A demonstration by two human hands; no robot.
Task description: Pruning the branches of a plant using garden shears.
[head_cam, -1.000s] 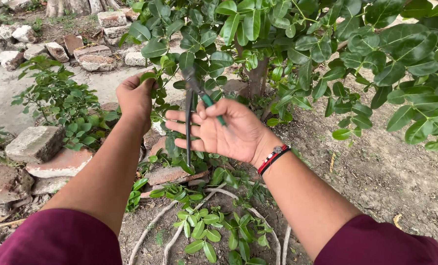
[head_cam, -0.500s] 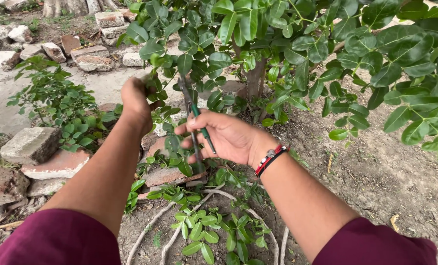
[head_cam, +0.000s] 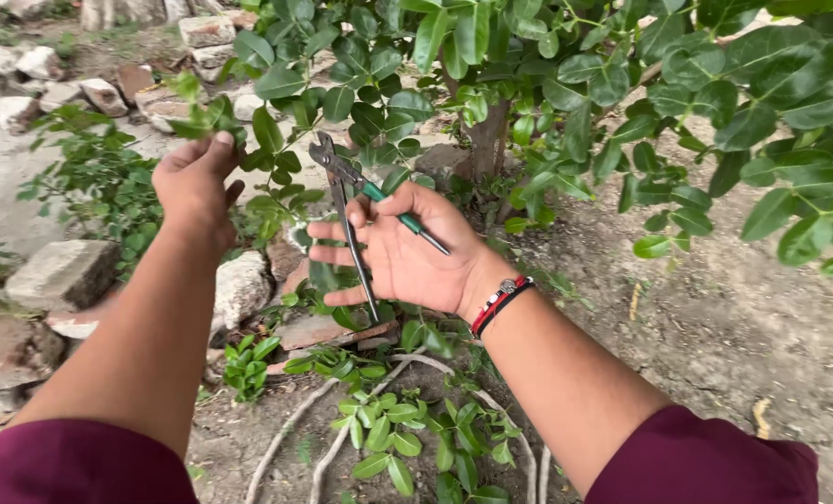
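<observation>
My right hand [head_cam: 407,252] holds a pair of pruning shears [head_cam: 356,210] with dark metal jaws and green-tipped handles; the handles are spread apart across my open palm, the jaws point up toward the low leaves. My left hand [head_cam: 192,182] is raised to the left and pinches a thin leafy twig [head_cam: 248,145] of the small tree. The shear jaws sit just right of that twig, apart from it. A red and black band is on my right wrist [head_cam: 499,303].
The tree trunk [head_cam: 487,140] rises behind my right hand, with dense green leaves overhead and to the right. Broken bricks and stones [head_cam: 62,271] lie at left. Low shoots [head_cam: 388,434] and bare roots cross the soil below. Bare dirt spreads at right.
Both hands have shifted slightly left and up; the shears now stand higher with jaws nearer the twig, and the handles are spread wider across my palm.
</observation>
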